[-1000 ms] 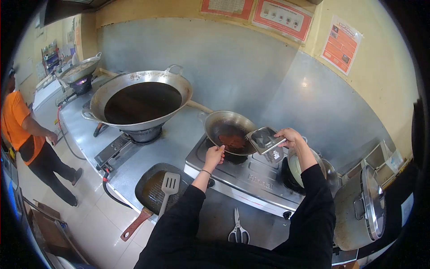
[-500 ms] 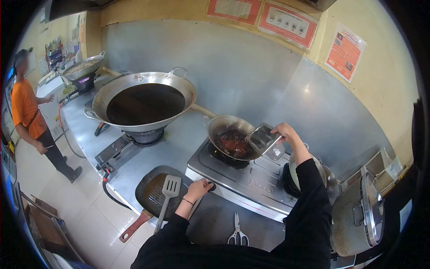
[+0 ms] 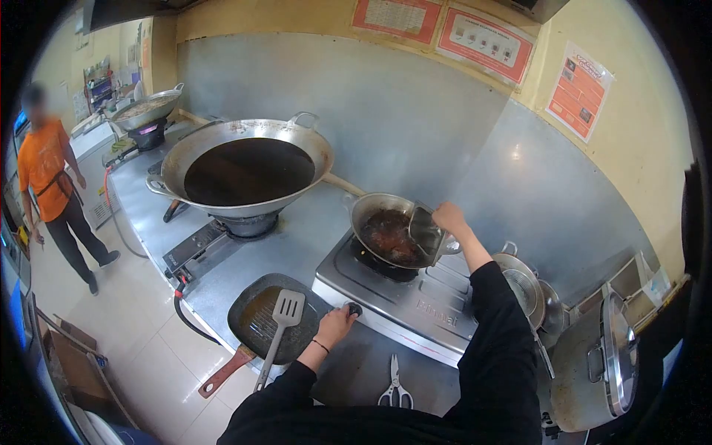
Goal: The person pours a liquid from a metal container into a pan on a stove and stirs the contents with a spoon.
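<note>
My right hand (image 3: 449, 217) grips the rim of a small rectangular metal container (image 3: 425, 233), tipped steeply over the right side of a small wok (image 3: 360, 211). Dark reddish-brown, wet-looking food (image 3: 387, 231) lies in the wok, which sits on the left burner of a silver gas stove (image 3: 437, 285). At the stove's front, my left hand (image 3: 335, 326) has its fingers closed on the black control knob (image 3: 354, 308). Beside that hand, a slotted turner (image 3: 288, 310) rests across a square grill pan (image 3: 256, 311) with brownish liquid in it. Kitchen scissors (image 3: 395, 387) lie on the counter below.
A large wok (image 3: 319, 152) of dark liquid stands on a burner at back left. Strainers (image 3: 523, 289) and a lidded metal pot (image 3: 586, 371) are on the right. A person in an orange shirt (image 3: 48, 159) stands at far left.
My right hand has moved left and tipped the container more steeply over the wok. The wok's contents look more liquid. My left hand stays at the knob. The person at left has turned.
</note>
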`<move>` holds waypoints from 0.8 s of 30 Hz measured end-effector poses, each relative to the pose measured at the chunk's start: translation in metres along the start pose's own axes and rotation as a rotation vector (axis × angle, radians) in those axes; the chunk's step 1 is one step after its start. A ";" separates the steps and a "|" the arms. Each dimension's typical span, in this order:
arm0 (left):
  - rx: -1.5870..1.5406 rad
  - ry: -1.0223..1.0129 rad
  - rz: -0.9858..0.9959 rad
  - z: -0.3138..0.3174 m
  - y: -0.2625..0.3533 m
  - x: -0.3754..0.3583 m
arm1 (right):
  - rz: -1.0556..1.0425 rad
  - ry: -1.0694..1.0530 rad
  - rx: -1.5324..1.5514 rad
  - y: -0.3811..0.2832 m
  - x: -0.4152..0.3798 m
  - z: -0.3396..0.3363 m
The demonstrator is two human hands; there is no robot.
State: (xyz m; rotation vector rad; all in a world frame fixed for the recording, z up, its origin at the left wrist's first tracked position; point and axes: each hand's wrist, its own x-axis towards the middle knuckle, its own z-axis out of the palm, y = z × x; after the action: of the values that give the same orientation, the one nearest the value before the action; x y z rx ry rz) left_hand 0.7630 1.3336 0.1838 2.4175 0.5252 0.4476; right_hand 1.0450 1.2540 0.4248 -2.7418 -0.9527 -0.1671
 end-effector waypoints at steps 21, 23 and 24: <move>0.186 -0.032 0.041 0.008 0.006 0.011 | -0.475 0.263 -0.334 -0.032 -0.072 0.003; 0.132 -0.019 0.014 0.016 0.001 0.013 | -0.474 0.266 -0.309 -0.027 -0.075 -0.001; 0.121 0.013 -0.007 0.023 -0.003 0.014 | -0.473 0.268 -0.294 -0.025 -0.077 0.000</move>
State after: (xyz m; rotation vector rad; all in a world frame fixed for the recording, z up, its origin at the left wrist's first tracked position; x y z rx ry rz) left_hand 0.7839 1.3313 0.1672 2.5290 0.5818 0.4408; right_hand 0.9692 1.2266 0.4156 -2.5861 -1.5787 -0.7899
